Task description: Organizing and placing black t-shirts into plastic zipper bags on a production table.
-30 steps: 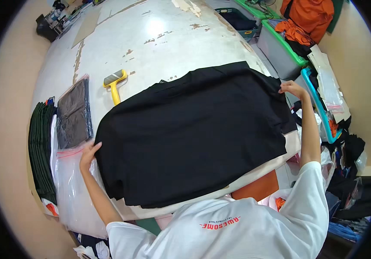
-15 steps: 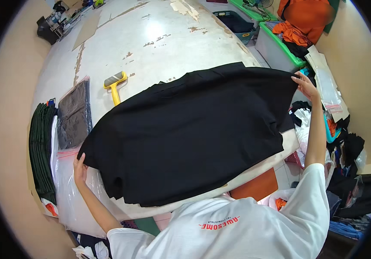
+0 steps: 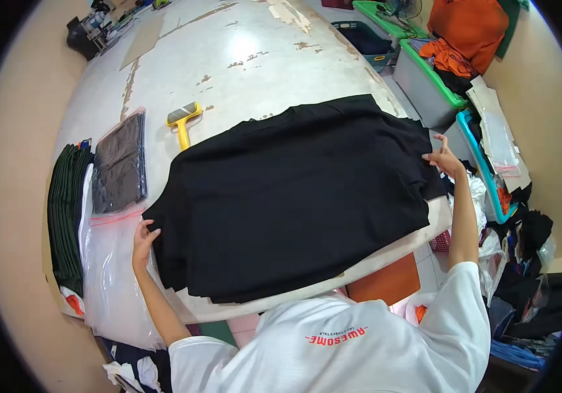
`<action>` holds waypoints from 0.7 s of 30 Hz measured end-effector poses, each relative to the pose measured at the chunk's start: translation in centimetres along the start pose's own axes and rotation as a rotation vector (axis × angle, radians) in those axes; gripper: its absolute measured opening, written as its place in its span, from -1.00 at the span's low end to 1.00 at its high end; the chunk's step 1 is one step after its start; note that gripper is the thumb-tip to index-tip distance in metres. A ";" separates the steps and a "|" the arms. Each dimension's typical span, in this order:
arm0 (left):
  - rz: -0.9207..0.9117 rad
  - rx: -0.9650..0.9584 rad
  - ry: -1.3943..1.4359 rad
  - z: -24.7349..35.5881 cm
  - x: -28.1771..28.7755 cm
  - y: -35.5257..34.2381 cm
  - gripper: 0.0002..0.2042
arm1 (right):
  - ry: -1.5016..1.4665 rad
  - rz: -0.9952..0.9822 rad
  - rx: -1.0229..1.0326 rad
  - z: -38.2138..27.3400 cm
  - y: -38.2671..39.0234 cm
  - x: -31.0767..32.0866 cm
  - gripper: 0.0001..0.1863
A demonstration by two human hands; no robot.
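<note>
A black T-shirt (image 3: 294,196) lies spread across the near part of the table, its neckline toward the far side. More black cloth edges show under its hem and right side, like other shirts below. My left hand (image 3: 143,243) is at the left sleeve's end, thumb and fingers parted beside the cloth. At the right sleeve, my right hand (image 3: 446,160) has its fingers spread, with the thumb close to or touching the sleeve edge. A yellow-handled lint roller (image 3: 182,123) lies beyond the shirt's left shoulder.
Left on the white worn table (image 3: 228,72) are folded dark green clothes (image 3: 68,216), a bagged dark garment (image 3: 120,160) and clear plastic bags (image 3: 117,275). Along the right stand a green-lidded bin (image 3: 428,78), a blue-rimmed bin (image 3: 484,177) and heaped clothes (image 3: 533,229).
Both sleeves were held stretched outward; now they lie lower and drawn in. My hands have moved inward, and their fingers have parted from the sleeve ends.
</note>
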State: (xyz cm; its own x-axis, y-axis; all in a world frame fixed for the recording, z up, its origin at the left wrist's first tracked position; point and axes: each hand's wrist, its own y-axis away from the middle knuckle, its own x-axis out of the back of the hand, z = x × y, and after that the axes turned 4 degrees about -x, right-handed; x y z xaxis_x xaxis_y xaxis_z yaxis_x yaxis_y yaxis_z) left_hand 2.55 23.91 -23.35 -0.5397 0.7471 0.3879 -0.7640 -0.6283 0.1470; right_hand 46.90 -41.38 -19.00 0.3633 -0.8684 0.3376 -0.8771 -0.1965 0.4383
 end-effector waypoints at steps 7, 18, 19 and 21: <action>0.248 -0.083 0.066 1.4 -0.6 0.8 -0.71 | -0.199 -0.026 0.134 2.0 0.8 2.4 -0.81; 0.023 0.112 -0.010 2.6 -2.7 3.1 -0.31 | -0.063 -0.048 0.161 4.0 4.5 0.3 -0.48; 0.131 -0.037 -0.090 1.5 -2.0 3.0 -0.33 | -0.186 0.048 0.129 4.7 3.5 0.6 -0.56; 0.277 -0.089 -0.361 -1.7 1.5 3.6 -0.30 | -0.169 0.189 0.178 5.4 1.7 -0.4 -0.56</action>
State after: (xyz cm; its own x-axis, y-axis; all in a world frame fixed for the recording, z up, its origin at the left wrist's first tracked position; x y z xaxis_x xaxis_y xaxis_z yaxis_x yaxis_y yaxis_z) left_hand -1.58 23.17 -23.78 -0.5824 0.4206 0.6957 -0.6444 -0.7605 -0.0797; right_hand 43.54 -43.78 -22.86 0.1443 -0.9575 0.2498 -0.9707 -0.0879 0.2235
